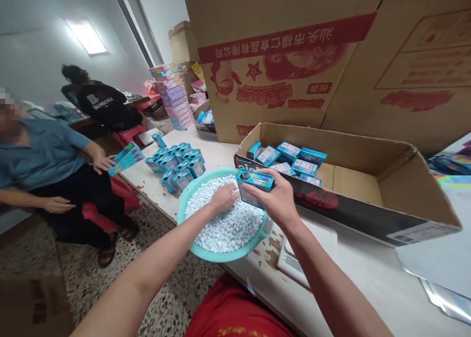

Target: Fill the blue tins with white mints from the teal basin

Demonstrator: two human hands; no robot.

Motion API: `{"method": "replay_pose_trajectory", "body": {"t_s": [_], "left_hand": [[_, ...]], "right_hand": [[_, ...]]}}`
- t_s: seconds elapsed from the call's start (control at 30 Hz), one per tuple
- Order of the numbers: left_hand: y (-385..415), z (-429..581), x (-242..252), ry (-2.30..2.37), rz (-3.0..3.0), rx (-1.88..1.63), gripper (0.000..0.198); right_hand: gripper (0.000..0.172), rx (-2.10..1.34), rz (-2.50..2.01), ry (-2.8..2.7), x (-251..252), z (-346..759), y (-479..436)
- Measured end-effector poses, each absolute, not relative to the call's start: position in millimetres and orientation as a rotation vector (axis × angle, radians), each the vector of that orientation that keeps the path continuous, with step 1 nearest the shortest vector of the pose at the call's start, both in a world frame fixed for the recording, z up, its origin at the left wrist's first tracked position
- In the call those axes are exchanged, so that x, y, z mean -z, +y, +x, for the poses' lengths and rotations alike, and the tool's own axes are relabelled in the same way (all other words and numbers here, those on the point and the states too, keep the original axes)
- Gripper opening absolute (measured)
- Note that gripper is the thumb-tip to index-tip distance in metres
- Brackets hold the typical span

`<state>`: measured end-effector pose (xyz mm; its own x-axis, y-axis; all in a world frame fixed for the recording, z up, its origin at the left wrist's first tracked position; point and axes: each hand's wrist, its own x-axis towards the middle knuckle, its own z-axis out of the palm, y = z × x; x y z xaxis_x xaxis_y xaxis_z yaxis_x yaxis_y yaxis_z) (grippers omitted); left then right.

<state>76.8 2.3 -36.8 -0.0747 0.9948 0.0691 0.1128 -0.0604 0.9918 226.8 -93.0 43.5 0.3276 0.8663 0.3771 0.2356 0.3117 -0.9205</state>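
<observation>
A teal plastic basin [191, 190] full of small pale blue and white candies [228, 226] sits at the table's near edge. My left hand [223, 198] rests in the candies with its fingers curled, pinching some. My right hand [277, 197] holds a small blue tin box [254, 185] above the basin's right side, its round opening facing up.
An open shallow cardboard box [368, 180] with several blue boxes [290, 160] lies to the right. More blue boxes [178, 165] stand left of the basin. Big cartons [279, 57] rise behind. A white scale [305, 258] sits beneath my right arm. Two people sit at left, one holding a packet [127, 158].
</observation>
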Motion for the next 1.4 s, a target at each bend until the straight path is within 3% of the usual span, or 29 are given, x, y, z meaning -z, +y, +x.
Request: {"method": "replay_pose_trajectory", "body": {"t_s": [0.23,0.47,0.67,0.87,1.4], "left_hand": [[-16,64,41,1.251,1.105,-1.089,0.035],[-8,49,2,1.152,0.754,-0.979,0.023],[-3,60,-44,0.883,0.593,-1.183,0.025],[-6,80,-49,0.835,0.658,-1.452,0.036],[-12,86,-56,0.915,0.945,-1.464,0.041]], "right_hand": [[0.040,-0.677,-1.252,-1.186,-24,217,-94],[0.038,-0.599,-1.405,-1.296,-21,221,-87],[0.030,-0.401,-1.544,-1.574,-24,198,-80],[0.030,-0.430,-1.615,-1.679,-29,177,-73],[0.034,-0.534,-1.500,-1.577,-29,183,-74]]}}
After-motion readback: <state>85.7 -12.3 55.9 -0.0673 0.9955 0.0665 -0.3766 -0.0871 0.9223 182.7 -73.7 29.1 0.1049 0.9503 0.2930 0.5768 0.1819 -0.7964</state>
